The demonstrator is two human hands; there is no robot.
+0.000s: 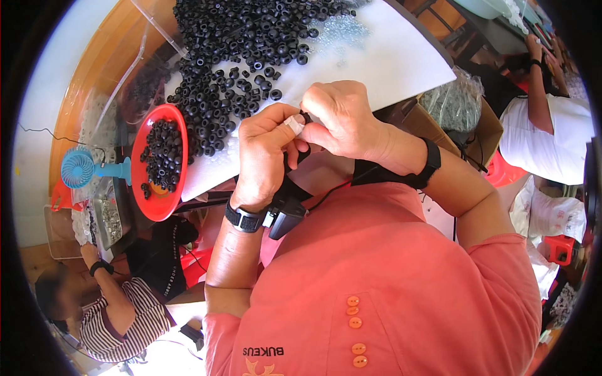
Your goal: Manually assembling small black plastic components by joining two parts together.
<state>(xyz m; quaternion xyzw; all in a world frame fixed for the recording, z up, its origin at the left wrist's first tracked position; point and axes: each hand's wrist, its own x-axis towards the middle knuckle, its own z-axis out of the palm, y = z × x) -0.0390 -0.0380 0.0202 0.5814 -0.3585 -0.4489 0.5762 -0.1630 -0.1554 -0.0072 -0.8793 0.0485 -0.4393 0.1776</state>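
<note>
Left fingers [274, 114] and right fingers [318, 134] on a small black part [305, 117], near heaped black pieces [210, 103]

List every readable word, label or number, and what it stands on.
Coral shirt: dark lettering, upside down; legible, but I won't copy it.
Black clothing, lower left: white lettering; likewise not copied.
White sack, right: marked too small and blurred to read.

Over on the left there's a little light-blue fan [78, 168], with a thin dark cable [63, 138] just beside it. Nearer on that side, a person in a striped shirt [135, 316] has an arm stretched out. Across on the right, a cardboard box [491, 139] holds a clear plastic bag [456, 103]; farther right is someone in a white top [545, 141]. White sacks [555, 216] slump nearer, just by a red plastic piece [554, 249].
</note>
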